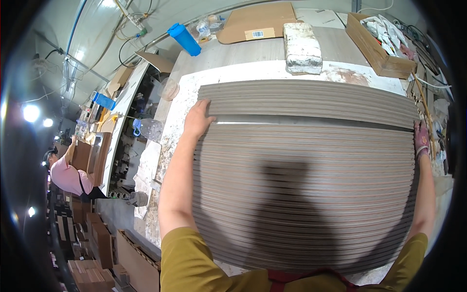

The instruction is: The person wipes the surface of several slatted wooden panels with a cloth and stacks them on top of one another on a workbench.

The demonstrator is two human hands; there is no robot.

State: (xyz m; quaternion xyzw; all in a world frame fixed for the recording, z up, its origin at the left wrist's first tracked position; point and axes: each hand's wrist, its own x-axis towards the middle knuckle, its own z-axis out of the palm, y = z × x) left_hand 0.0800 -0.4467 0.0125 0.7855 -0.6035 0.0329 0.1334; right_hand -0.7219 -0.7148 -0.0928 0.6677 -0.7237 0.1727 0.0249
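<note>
Many long grey-brown strips (301,194), thin and packed edge to edge, lie across the worktable in front of me. A narrow gap parts them from a smaller far bundle of the same strips (311,102). My bare left hand (197,118) grips the left end of the far bundle, its thumb at the gap and its fingers around the end. At the right end, beside the gap, my right hand (422,139) in a pink patterned glove rests against the strip ends. Its fingers look stretched out, partly hidden at the tips.
Behind the strips are a whitish stained block (302,48), a flat cardboard piece (258,22) and a blue bottle (185,39). An open carton (377,51) holds cloths. To the left, a person in pink (70,173) works at another bench; a clear jug (148,129) stands between.
</note>
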